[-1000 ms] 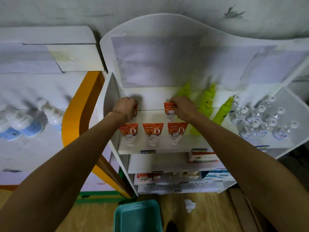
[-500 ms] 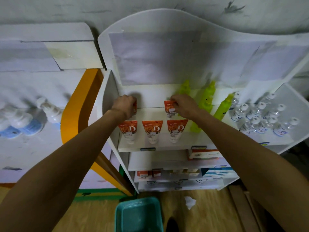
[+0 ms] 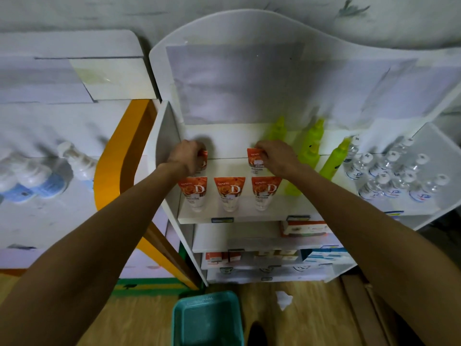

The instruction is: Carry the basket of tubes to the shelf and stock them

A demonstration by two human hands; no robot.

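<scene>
A: Anything changed since a second ago?

B: Barely. Both hands stay at the back of the white shelf (image 3: pixel 232 217); left hand (image 3: pixel 188 156) closed round one orange-and-white tube (image 3: pixel 204 159), right hand (image 3: pixel 273 156) pinching another orange-and-white tube (image 3: pixel 254 158).

A: Any writing?

B: "DANZ" and a big "D" on the three front tubes (image 3: pixel 229 193). The teal plastic basket (image 3: pixel 207 318) sits on the wooden floor (image 3: pixel 311 320) below.

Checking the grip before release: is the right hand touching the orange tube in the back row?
Touching. The head view shows the right hand with fingers wrapped over the orange tube.
</scene>
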